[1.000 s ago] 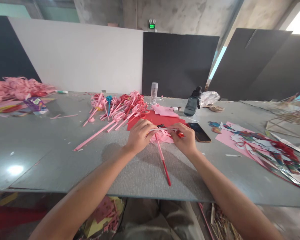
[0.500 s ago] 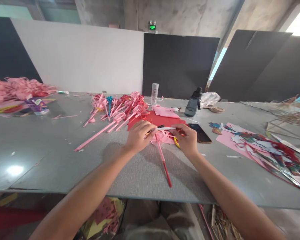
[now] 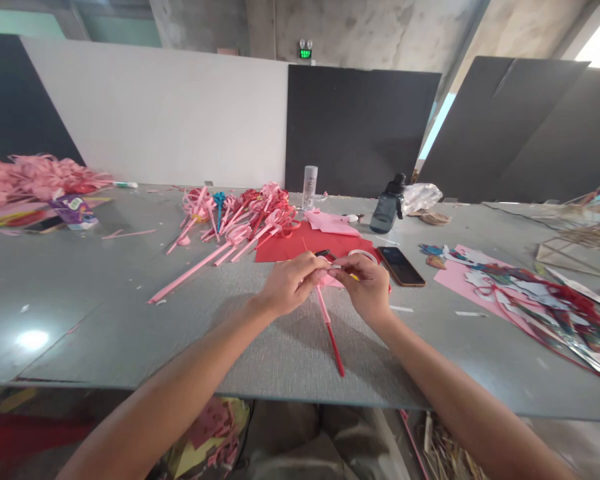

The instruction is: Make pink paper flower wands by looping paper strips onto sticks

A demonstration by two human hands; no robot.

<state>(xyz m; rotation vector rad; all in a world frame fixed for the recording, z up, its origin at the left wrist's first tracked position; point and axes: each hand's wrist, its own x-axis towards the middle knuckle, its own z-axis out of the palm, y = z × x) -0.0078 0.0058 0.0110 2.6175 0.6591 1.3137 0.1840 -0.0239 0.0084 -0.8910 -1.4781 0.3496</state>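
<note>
Where both hands meet, left hand (image 3: 289, 283) and right hand (image 3: 367, 283) fingers pinched tight on the pink paper flower (image 3: 326, 277).

A pink-and-red paper stick (image 3: 329, 332) lies on the table, its top probably pinched between fingers.

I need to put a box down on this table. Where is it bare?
Bare: the wide left stretch of the table, between the pink heap and the pink sticks; also the near edge right of the right hand. Crowded: around the red sheet, phone and cutouts.
</note>
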